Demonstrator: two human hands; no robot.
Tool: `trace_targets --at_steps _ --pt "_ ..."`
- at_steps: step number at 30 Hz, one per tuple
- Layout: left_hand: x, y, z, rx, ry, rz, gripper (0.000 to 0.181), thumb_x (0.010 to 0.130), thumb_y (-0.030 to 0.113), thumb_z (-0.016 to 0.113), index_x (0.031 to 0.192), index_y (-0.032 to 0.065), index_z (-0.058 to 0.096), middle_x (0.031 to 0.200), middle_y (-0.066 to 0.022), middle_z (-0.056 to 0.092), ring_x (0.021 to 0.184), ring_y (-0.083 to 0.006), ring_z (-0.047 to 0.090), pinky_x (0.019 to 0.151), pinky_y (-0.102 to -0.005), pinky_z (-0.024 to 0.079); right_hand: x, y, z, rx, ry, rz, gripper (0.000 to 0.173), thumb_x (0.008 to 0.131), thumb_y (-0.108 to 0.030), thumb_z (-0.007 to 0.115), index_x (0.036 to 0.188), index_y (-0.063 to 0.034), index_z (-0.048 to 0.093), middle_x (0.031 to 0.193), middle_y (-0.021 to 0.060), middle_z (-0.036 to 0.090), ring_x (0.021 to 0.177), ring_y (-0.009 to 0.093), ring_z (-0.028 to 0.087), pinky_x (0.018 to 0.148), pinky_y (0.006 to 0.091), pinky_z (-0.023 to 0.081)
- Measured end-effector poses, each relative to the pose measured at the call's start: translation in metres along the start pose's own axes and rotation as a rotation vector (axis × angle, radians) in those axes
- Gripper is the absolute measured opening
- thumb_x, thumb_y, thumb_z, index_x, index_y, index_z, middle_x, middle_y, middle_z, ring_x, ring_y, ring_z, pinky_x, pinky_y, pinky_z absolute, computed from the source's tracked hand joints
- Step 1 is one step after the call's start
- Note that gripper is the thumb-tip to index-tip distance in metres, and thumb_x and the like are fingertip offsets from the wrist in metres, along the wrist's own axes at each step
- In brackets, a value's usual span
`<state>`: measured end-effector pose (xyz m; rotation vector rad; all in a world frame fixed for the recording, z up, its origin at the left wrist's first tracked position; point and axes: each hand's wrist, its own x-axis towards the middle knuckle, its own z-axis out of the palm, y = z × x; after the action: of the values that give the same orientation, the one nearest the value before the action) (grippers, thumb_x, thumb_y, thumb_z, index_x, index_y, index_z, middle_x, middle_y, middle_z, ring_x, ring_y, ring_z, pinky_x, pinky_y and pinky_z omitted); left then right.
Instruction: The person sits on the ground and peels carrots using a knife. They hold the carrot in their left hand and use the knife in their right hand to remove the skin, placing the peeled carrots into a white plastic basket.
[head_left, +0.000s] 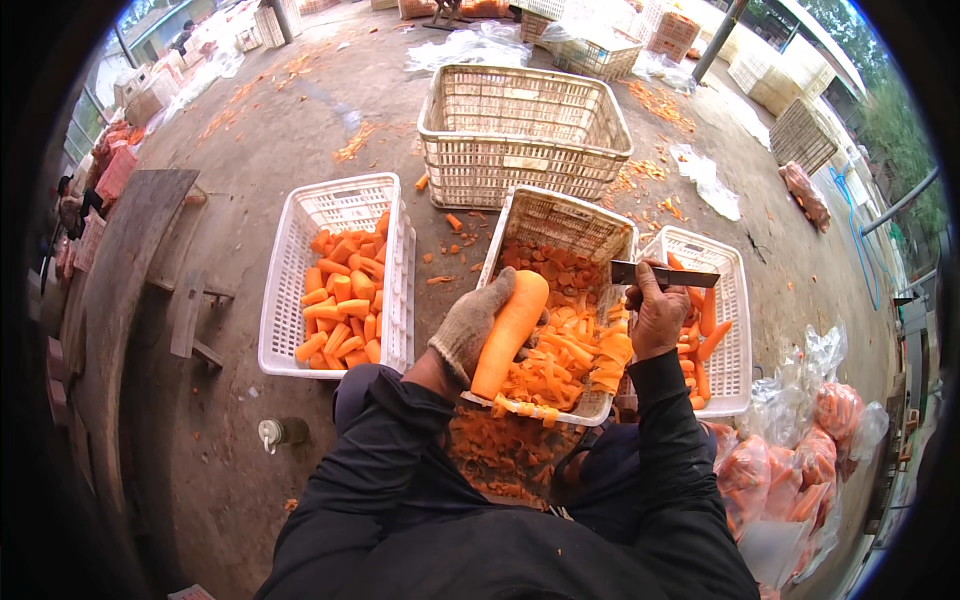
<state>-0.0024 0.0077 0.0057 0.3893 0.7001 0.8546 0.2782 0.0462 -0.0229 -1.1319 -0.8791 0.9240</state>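
My left hand (472, 322), in a knitted work glove, grips a thick peeled carrot (511, 334), which slants over a white plastic crate (592, 414). Carrot peelings (551, 356) and cut carrot ends fill much of that crate, and some peel hangs over its near rim. My bare right hand (657, 315) holds a flat, dark blade tool (690, 278) crosswise above the crate's right side, apart from the carrot. Whole carrots (705, 322) lie in a white crate (727, 375) to the right. At the left, another white crate (277, 330) contains trimmed carrot pieces (345, 300).
A large, dirty slatted crate (525, 169) stands just beyond. Bags of carrots (780, 472) crowd the right side. A low wooden stool (187, 311), a long plank (127, 300) and a green bottle (283, 433) are at left. Peel scraps (652, 105) litter the concrete floor.
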Motion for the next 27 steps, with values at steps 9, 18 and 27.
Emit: trace_targets --at_steps 9,18,27 --pt "0.010 -0.007 -0.006 -0.110 0.045 0.082 0.056 0.112 0.046 0.053 0.129 -0.0073 0.061 0.112 -0.0202 0.074 0.090 -0.0244 0.076 0.075 -0.0326 0.066 -0.074 -0.041 0.040 0.038 -0.555 0.080 0.014 0.100 -0.006 0.076 0.110 0.0021 0.072 0.082 0.0056 0.074 0.066 0.011 0.066 0.058 0.0255 0.052" --pt "-0.033 0.047 0.009 0.113 -0.098 0.404 0.069 0.107 0.057 0.059 0.142 -0.0032 0.057 0.134 -0.0166 0.069 0.103 -0.0171 0.068 0.090 -0.0290 0.059 -0.037 -0.022 0.022 0.232 -0.224 0.218 0.014 0.101 -0.014 0.073 0.109 -0.0023 0.069 0.078 0.0046 0.070 0.059 0.012 0.061 0.054 0.0263 0.048" --pt "-0.146 0.012 -0.032 -0.131 0.121 0.306 0.052 0.097 0.039 0.080 0.127 0.0000 0.061 0.091 -0.0083 0.068 0.078 -0.0233 0.070 0.066 -0.0407 0.063 -0.050 -0.012 0.050 0.106 -0.315 0.239 0.019 0.104 -0.021 0.069 0.110 -0.0032 0.072 0.082 0.0035 0.071 0.066 0.012 0.064 0.061 0.0275 0.051"
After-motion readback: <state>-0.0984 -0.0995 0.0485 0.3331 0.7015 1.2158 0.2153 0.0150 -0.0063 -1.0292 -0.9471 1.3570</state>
